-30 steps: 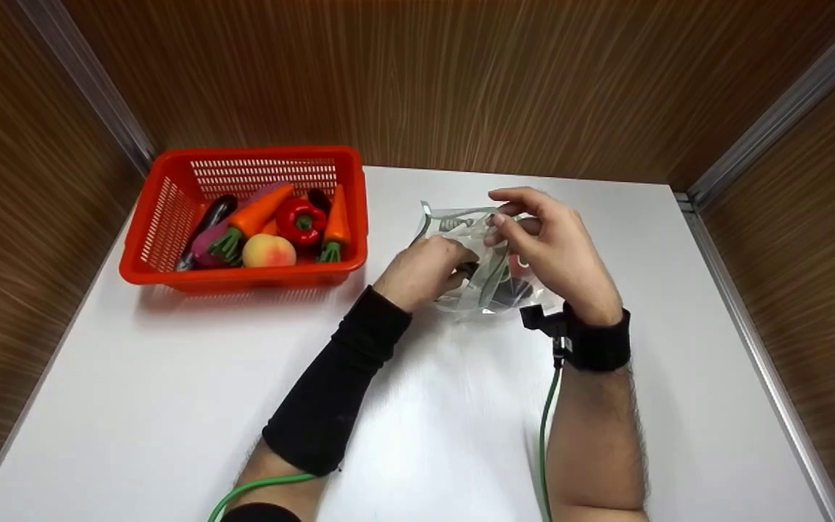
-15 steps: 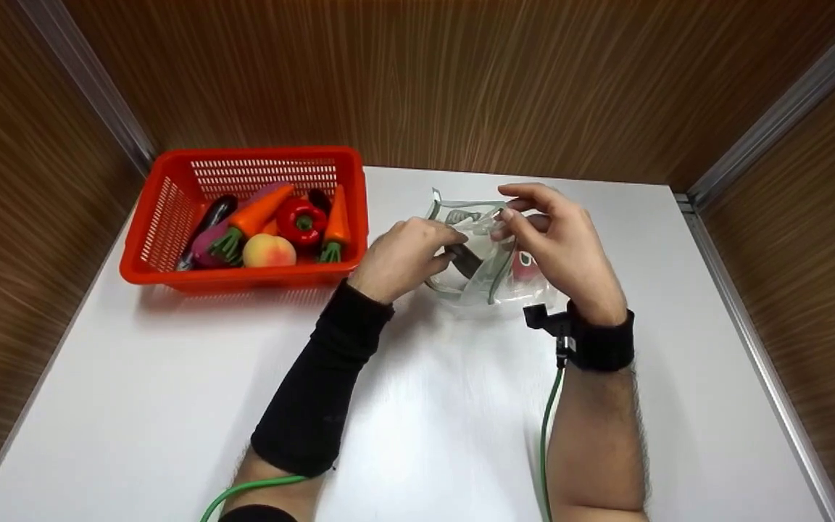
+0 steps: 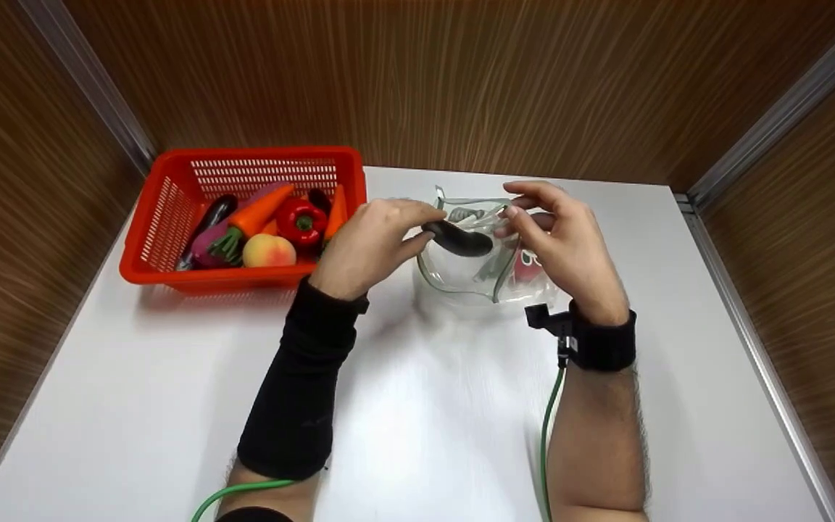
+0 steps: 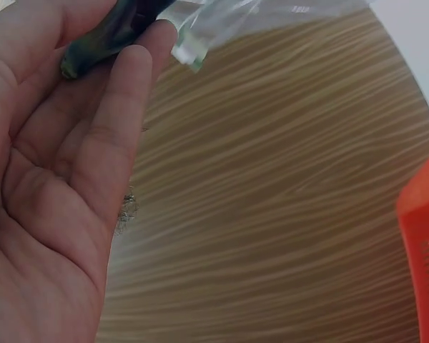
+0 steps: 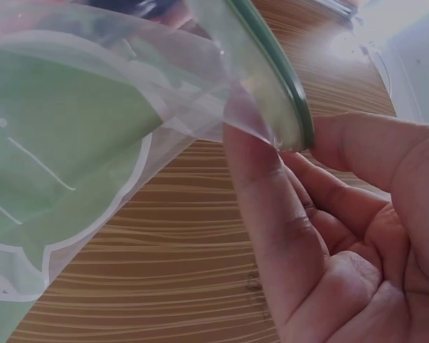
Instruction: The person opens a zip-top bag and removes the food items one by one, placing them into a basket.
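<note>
My left hand (image 3: 377, 245) pinches one end of a small dark eggplant (image 3: 464, 241) between thumb and fingers. The eggplant's free end points right, over the mouth of a clear zip bag (image 3: 454, 284). In the left wrist view, the stem end of the eggplant (image 4: 111, 39) lies against my fingers. My right hand (image 3: 570, 250) pinches the bag's rim at the right side of its mouth. The right wrist view shows the green zip strip (image 5: 282, 78) between thumb and finger, with a green printed patch on the bag. The bag's contents are mostly hidden.
A red plastic basket (image 3: 243, 277) stands at the left, holding a peach (image 3: 269, 251), a red bell pepper (image 3: 301, 222), carrots and eggplants. Wood-patterned panels (image 3: 417, 87) enclose the white table (image 3: 446, 420) at back and sides. Green cables run along both forearms.
My left hand has moved left and away from inside the bag, bringing the eggplant up into view at the mouth. The bag opens wider. My right hand has barely shifted.
</note>
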`<state>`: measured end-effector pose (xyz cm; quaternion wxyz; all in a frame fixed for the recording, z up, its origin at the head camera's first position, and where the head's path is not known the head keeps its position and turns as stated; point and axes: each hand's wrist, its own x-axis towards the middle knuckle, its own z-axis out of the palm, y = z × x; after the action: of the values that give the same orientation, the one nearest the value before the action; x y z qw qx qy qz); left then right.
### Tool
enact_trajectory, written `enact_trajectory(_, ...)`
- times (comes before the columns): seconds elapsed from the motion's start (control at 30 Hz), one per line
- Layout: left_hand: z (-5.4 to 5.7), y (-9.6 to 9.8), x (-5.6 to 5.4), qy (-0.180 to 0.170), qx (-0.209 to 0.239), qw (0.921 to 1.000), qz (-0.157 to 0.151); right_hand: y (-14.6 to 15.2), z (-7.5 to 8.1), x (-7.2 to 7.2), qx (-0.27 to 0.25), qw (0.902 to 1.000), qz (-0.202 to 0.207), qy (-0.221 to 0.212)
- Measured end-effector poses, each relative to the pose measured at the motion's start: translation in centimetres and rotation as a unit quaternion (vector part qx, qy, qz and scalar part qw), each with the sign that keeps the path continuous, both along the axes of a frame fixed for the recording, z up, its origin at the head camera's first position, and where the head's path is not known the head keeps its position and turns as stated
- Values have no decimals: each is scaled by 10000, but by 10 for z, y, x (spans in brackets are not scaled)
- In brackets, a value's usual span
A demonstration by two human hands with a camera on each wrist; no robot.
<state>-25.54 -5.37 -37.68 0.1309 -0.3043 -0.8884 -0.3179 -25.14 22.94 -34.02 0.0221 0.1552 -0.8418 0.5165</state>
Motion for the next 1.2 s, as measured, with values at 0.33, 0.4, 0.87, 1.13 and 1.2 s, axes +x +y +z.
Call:
enact_trajectory(0.33,15,-30,12,428,412,9980,198,0,1,0,-121,9999,-42,-54)
enact_trajectory(0.4,18,-37,14,461,502,9974,250,1,1,0,-162,9998,-35,-70)
enact_trajectory(0.87,35,-79,36,584,760,9915,874,1,-1,0,-292,9995,-7,-73)
enact_trajectory(1.13,35,-108,43,471,1076,9796,1631,1,-1,-1,-280,9996,4,-28)
enact_trajectory(1.2,33,-114,42,443,1172,9757,1798,1,-1,-2,-263,9997,3,-24)
